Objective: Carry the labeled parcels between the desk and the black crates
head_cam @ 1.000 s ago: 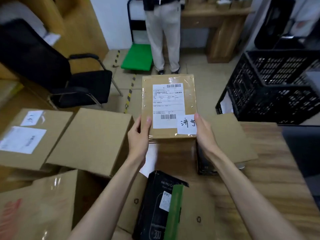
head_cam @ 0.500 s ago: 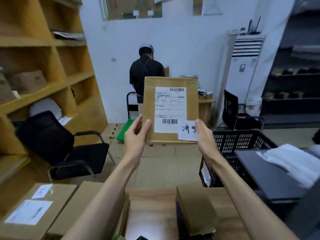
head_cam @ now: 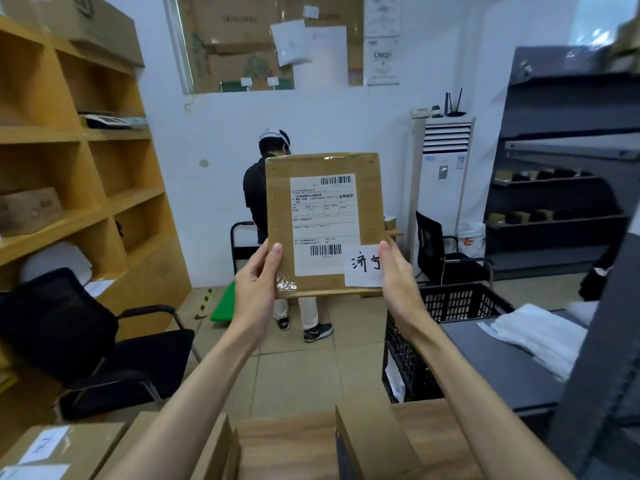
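**Item: parcel in transit, held at chest height**

- **Parcel** point(head_cam: 325, 225): flat brown cardboard, upright, label side facing the carrier. White shipping label with two barcodes; a handwritten paper slip point(head_cam: 363, 266) stuck at its lower right corner. It sits between the two hands, clear of every surface.
- **Left hand** point(head_cam: 258, 278): grips the parcel's lower left edge, thumb lying on the front face, fingers hidden behind.
- **Right hand** point(head_cam: 394, 275): grips the lower right edge, thumb alongside the paper slip, fingers hidden behind.
- **Black crate** point(head_cam: 446, 327): below and to the right of the right hand, open-topped, some white paper inside.
- **Desk** point(head_cam: 433, 441): below both forearms, carrying other cardboard boxes point(head_cam: 48, 452) under the left forearm.
- **Second person** point(head_cam: 273, 188): standing beyond the parcel, back turned, partly hidden by it.
- **Office chair** point(head_cam: 97, 344): left of the left forearm.

**Risks, as judged:**
1. Both grips sit low on the parcel, so the top half is unsupported; a quick swing toward the crate could tip it forward out of the thumbs.
2. The right thumb lies at the slip; sliding the grip could peel or crease it.
3. The raised parcel blocks the carrier's view ahead, including the second person.
4. The crate rim lies close under the right wrist and could catch a lowered corner.
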The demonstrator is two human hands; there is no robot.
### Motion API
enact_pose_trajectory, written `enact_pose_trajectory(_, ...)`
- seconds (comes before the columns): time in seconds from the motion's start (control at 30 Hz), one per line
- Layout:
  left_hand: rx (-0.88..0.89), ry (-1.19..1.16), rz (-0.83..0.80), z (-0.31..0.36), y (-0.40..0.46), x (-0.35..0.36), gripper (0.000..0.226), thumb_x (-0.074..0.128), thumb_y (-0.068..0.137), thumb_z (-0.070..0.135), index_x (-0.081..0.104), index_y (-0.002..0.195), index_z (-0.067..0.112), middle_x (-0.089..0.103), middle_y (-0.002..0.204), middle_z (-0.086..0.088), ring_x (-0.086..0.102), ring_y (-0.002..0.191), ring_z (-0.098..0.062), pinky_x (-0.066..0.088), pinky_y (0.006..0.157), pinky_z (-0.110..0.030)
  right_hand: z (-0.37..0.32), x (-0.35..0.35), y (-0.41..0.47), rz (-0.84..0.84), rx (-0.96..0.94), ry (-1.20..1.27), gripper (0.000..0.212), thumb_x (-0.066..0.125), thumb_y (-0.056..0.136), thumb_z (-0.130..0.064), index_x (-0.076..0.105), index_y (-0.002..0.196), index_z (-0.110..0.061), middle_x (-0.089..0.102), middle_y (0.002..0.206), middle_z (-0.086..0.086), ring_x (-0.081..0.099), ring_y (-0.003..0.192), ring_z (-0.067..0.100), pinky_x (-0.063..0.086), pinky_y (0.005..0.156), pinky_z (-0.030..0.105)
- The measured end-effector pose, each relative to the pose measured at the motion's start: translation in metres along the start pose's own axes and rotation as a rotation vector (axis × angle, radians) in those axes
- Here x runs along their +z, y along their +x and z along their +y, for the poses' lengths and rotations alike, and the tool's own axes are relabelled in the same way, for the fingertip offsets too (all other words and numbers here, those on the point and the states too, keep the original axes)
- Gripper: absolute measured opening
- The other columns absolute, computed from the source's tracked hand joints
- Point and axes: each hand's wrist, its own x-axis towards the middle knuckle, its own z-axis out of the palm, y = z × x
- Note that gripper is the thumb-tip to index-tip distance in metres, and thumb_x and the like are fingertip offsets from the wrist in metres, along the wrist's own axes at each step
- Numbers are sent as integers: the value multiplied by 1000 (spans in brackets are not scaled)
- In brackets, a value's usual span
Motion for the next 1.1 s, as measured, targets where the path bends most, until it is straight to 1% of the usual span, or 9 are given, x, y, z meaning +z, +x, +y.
enact_pose_trajectory(0.13, 21, -13, -33, 1, -7, -4, 42, 59, 97, 39, 62, 135, 22, 73, 123, 5, 68, 115, -12, 55, 101, -34, -1, 1, -2, 9, 2, -14, 36, 31, 109, -36, 43, 143, -31, 58, 125, -29, 50, 113, -24, 37, 97, 2)
enact_pose_trajectory(0.23, 24, 7, -14, -3, -14, -16, 39, 57, 101, 33, 62, 137, 17, 73, 123, 2, 69, 115, -13, 56, 96, -27, 8, 12, -9, 3, 17, -22, 50, 33, 107, -45, 42, 150, -21, 57, 140, -13, 49, 131, -3, 35, 117, 29)
enact_pose_trajectory(0.3, 28, 30, 6, -7, -19, -27, 40, 56, 103, 32, 61, 138, 15, 73, 123, 0, 69, 116, -16, 56, 98, -31, 18, 22, -13, -38, 31, -17, 51, 33, 107, -46, 41, 150, -20, 60, 139, -8, 53, 130, 4, 38, 116, 36)
enact_pose_trajectory(0.5, 1, 63, 147, -4, -37, -81, 45, 60, 100, 36, 59, 140, 17, 70, 129, -2, 65, 123, -22, 48, 109, -49, 17, 70, -18, -178, 22, -4, 34, 30, 109, -36, 46, 139, -34, 69, 108, -26, 63, 104, -9, 46, 86, 8)
enact_pose_trajectory(0.63, 49, 151, 268, 12, -58, -128, 35, 57, 102, 37, 60, 136, 30, 73, 122, 7, 68, 114, -14, 57, 98, -37, 15, 122, -31, -292, 9, 61, 43, 30, 109, -36, 43, 148, -24, 67, 126, -7, 62, 115, 4, 49, 98, 21)
enact_pose_trajectory(0.83, 86, 242, 503, 65, -115, -224, 36, 55, 102, 39, 56, 138, 34, 74, 107, 24, 69, 100, 2, 57, 83, -21, -24, 232, -77, -477, -9, 137, 46, 30, 108, -43, 42, 150, -26, 51, 148, -10, 43, 138, 4, 29, 120, 33)
enact_pose_trajectory(0.9, 114, 269, 586, 88, -139, -260, 40, 55, 102, 38, 57, 140, 28, 74, 111, 21, 69, 100, 4, 55, 77, -15, -44, 270, -101, -547, 12, 191, 44, 29, 108, -41, 41, 148, -28, 52, 145, -13, 45, 134, -4, 30, 116, 21)
enact_pose_trajectory(1.0, 126, 330, 714, 124, -183, -313, 44, 57, 100, 42, 59, 141, 26, 72, 120, 16, 68, 107, 0, 58, 91, -25, -82, 322, -146, -653, 32, 252, 23, 28, 110, -30, 29, 132, -37, 48, 104, -32, 46, 82, -38, 31, 72, -10)
enact_pose_trajectory(1.1, 157, 359, 840, 159, -239, -365, 46, 59, 99, 40, 59, 142, 22, 71, 125, 12, 67, 114, -4, 53, 102, -32, -111, 377, -194, -798, 26, 360, 26, 29, 110, -31, 41, 130, -40, 62, 104, -25, 59, 89, -23, 42, 75, -1)
